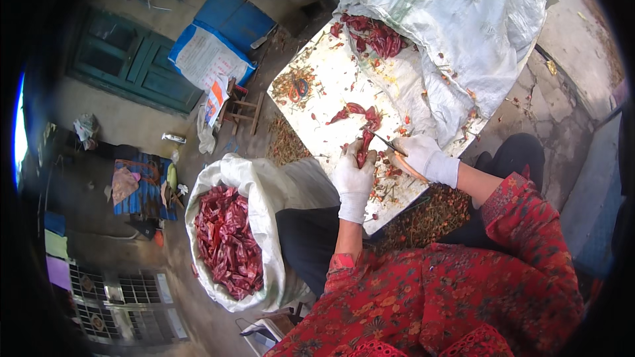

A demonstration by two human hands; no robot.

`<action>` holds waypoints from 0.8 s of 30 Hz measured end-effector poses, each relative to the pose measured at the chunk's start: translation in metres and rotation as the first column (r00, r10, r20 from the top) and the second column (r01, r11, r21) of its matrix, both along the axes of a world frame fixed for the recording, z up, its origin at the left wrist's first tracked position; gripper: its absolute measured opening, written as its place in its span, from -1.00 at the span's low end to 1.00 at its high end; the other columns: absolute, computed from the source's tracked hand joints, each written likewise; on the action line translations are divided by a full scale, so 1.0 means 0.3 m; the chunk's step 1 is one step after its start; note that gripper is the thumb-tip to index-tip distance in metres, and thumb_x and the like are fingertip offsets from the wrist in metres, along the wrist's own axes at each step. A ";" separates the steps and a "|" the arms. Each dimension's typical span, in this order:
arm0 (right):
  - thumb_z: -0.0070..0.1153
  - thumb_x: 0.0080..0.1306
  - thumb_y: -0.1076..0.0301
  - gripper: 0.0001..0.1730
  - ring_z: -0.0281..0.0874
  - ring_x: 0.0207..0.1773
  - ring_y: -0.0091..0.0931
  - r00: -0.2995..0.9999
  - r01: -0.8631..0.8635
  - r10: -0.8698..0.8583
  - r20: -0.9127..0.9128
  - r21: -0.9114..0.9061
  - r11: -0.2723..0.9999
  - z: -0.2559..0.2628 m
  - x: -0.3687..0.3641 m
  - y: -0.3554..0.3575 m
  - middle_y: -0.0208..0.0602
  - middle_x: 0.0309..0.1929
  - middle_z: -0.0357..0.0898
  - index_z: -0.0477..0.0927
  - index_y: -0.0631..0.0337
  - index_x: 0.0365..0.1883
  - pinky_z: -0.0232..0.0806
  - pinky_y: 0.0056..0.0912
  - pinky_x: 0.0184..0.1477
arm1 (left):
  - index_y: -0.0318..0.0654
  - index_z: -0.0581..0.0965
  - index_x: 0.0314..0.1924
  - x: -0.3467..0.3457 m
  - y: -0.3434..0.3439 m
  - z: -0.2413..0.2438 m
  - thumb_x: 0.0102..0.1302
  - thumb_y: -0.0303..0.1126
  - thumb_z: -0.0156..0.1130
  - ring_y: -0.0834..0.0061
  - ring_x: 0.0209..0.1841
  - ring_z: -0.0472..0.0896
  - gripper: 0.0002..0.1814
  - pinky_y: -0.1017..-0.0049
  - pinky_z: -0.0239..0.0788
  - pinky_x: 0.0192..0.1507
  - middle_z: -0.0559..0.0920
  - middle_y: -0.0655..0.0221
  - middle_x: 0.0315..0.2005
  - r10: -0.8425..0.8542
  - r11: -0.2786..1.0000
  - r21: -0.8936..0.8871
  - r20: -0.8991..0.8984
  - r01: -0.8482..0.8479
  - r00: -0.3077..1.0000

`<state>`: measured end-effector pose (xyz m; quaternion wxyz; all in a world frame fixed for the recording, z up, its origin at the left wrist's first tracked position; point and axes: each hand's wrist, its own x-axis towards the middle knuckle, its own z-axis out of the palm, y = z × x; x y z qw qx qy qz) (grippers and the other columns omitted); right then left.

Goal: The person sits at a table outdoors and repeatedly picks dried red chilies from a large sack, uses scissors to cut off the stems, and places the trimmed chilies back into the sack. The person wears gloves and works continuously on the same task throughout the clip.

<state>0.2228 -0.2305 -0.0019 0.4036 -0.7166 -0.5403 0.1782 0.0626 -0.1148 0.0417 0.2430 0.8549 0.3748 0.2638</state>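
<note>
My left hand (354, 173), in a white glove, grips a dried red chili pepper (364, 148) over the white board (320, 124). In my right hand (421, 158), also gloved, are scissors (410, 168) with orange handles. Their blades point left to the stem end of the held pepper; whether they touch it I cannot tell. Just beyond lie several loose dried chilies (354, 108). More chilies (382, 42) spill from the mouth of a white woven sack (461, 15) on the board's far side.
An open woven sack (270, 208) full of dried chilies stands left of my leg. Cut stems and a dark-handled tool (300, 88) lie at the board's left corner. Stem scraps (431, 218) cover the floor beneath the near edge. A small wooden stool (245, 109) stands beyond to the left.
</note>
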 end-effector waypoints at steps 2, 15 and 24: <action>0.18 0.44 0.18 -0.77 0.63 -0.43 -0.16 0.997 -0.026 0.022 0.069 0.055 0.998 -0.022 -0.002 -0.010 -0.18 -0.46 0.62 0.57 0.17 -0.23 0.44 -0.10 -0.37 | -0.30 0.69 0.06 -0.021 0.014 -0.041 0.30 -0.25 0.43 0.22 -0.18 0.75 -0.61 0.32 0.55 -0.03 0.77 0.12 -0.19 0.035 0.972 -0.234 0.008 -0.032 0.999; 0.11 0.37 0.17 -0.78 0.73 -0.34 -0.07 0.943 0.096 -0.061 0.327 -0.092 0.991 0.164 0.034 -0.061 -0.04 -0.47 0.67 0.64 0.13 -0.27 0.53 0.01 -0.27 | -0.34 0.63 0.17 -0.001 0.007 0.046 0.31 -0.43 0.41 0.29 -0.11 0.69 -0.58 0.39 0.54 -0.01 0.70 0.08 0.03 0.002 1.000 0.007 0.351 -0.005 0.936; 0.08 0.52 0.14 -0.69 0.49 -0.61 -0.40 0.578 -0.312 0.266 -0.772 0.092 0.946 -0.022 0.075 -0.016 -0.34 -0.53 0.56 0.62 0.24 -0.17 0.35 -0.26 -0.54 | -0.40 0.59 0.07 0.030 -0.010 -0.033 0.53 -0.37 0.32 0.65 -0.36 0.61 -0.74 0.62 0.45 -0.29 0.68 0.38 -0.29 0.028 0.830 -0.489 0.516 0.268 0.856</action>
